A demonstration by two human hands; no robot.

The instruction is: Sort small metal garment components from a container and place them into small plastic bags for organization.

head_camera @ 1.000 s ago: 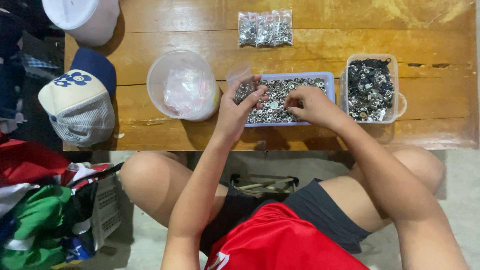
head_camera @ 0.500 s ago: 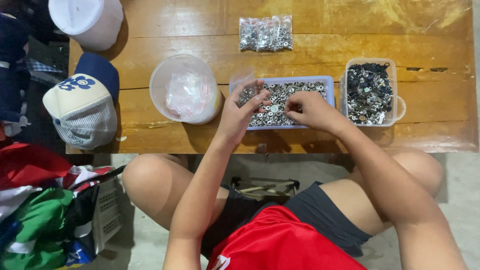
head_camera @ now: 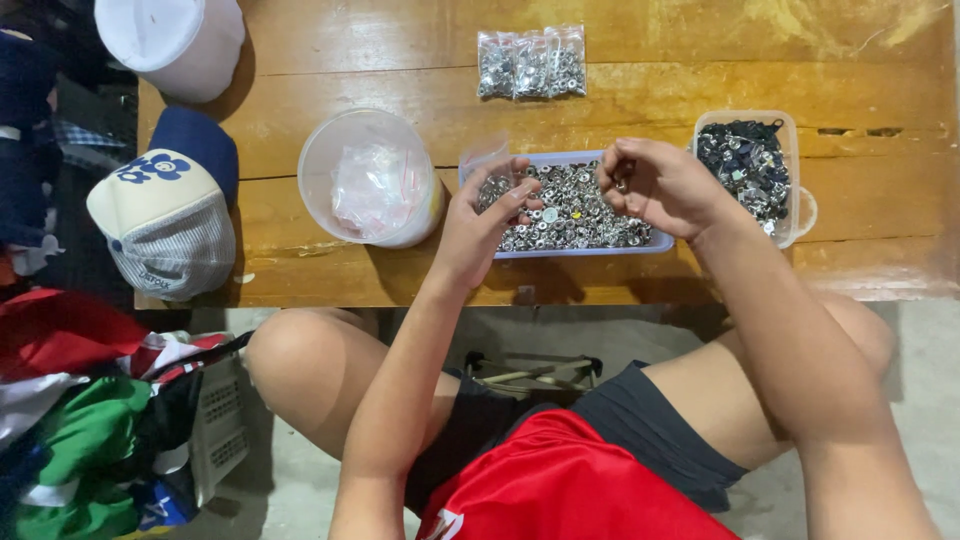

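Observation:
A shallow blue tray [head_camera: 590, 247] of small silver metal snaps sits on the low wooden table [head_camera: 640, 80]. Over its left end, my left hand [head_camera: 480, 215] pinches a small clear plastic bag [head_camera: 483, 157]. My right hand [head_camera: 655, 185] hovers over the tray's right part, fingers curled around a few silver snaps. Three filled clear bags of snaps [head_camera: 530, 62] lie behind the tray.
A clear round tub [head_camera: 368, 180] of empty little bags stands left of the tray. A clear box [head_camera: 755, 175] of dark metal parts stands to the right. Caps [head_camera: 165, 210] lie at the table's left end, a white cap [head_camera: 175, 40] above. A heap of clothes [head_camera: 80, 430] covers the floor at left.
My right hand has lifted off the tray with snaps in its fingers and moved right. My left hand still holds the small bag over the tray's left end.

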